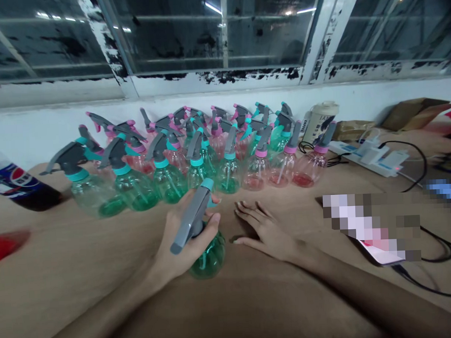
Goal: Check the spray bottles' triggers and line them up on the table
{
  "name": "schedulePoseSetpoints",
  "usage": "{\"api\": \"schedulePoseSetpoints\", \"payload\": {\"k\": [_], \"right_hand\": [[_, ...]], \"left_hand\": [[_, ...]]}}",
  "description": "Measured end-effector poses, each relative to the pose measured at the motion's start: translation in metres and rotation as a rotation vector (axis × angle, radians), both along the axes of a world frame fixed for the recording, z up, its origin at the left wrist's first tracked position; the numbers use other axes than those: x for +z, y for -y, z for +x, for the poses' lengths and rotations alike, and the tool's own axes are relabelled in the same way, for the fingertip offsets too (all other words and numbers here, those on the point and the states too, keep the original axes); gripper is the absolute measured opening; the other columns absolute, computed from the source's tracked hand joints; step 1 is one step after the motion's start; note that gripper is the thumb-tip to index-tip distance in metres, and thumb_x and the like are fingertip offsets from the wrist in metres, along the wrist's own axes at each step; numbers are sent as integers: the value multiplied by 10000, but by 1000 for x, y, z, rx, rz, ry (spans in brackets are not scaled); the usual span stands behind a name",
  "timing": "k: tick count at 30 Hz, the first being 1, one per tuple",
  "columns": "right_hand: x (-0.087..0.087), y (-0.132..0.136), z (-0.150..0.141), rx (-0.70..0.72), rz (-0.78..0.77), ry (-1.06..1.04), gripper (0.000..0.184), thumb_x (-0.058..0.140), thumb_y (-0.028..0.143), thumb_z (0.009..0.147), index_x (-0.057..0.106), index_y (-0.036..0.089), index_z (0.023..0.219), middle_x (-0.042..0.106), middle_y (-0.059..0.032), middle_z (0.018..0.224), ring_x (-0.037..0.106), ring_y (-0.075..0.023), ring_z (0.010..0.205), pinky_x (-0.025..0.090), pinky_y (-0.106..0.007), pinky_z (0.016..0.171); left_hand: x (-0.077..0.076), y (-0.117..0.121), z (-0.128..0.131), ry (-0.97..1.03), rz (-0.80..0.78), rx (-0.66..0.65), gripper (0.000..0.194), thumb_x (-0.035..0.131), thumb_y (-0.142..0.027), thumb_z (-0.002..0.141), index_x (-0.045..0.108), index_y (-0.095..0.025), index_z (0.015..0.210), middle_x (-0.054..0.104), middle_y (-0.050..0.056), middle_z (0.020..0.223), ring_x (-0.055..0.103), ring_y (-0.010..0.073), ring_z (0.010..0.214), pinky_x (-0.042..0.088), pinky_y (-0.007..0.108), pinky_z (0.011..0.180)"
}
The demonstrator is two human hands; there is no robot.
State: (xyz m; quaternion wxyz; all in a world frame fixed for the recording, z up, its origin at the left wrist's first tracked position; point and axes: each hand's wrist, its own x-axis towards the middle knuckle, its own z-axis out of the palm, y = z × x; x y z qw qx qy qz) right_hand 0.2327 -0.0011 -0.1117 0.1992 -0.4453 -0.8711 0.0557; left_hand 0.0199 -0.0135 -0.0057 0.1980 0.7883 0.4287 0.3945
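My left hand is wrapped round the neck of a green spray bottle with a grey and turquoise trigger head. The bottle is upright at the table's near middle, its nozzle pointing away from me. Palm down, my right hand lies on the table to the right of this bottle, fingers spread and holding nothing. Beyond both hands stand several more spray bottles in rows, green ones with turquoise collars such as the front green bottle, and pink ones such as the front pink bottle. Those behind are partly hidden.
A cola bottle leans in at the left, near a blurred red thing. To the right lie a phone with a cable and a white power strip. A printed cup stands by the wall below the window.
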Motion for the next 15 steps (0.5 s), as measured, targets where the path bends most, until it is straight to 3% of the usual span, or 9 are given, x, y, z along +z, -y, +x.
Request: {"api": "schedulePoseSetpoints", "payload": {"k": [3, 7, 15], "right_hand": [[-1, -1, 0, 9, -4, -8, 739, 394, 629, 845, 356, 128, 1387, 391, -141, 1432, 303, -252, 1348, 215, -531, 1103], [0, -1, 1, 12, -5, -18, 742, 400, 630, 842, 365, 122, 1382, 395, -150, 1428, 301, -251, 1349, 211, -528, 1105], [0, -1, 1, 8, 2, -23, 737, 409, 624, 841, 355, 135, 1389, 416, -145, 1417, 316, -250, 1342, 213, -534, 1104]], "left_hand": [[2, 1, 0, -21, 4, 7, 67, 511, -282, 826, 510, -233, 872, 607, -5, 782, 621, 154, 656, 516, 284, 600], [3, 2, -2, -60, -10, -8, 66, 505, -297, 832, 516, -232, 834, 621, -12, 734, 623, 156, 618, 512, 286, 583], [-2, 2, 0, 73, -67, -68, 250, 537, -238, 823, 516, -262, 1071, 627, 44, 1079, 620, 211, 986, 531, 367, 842]]}}
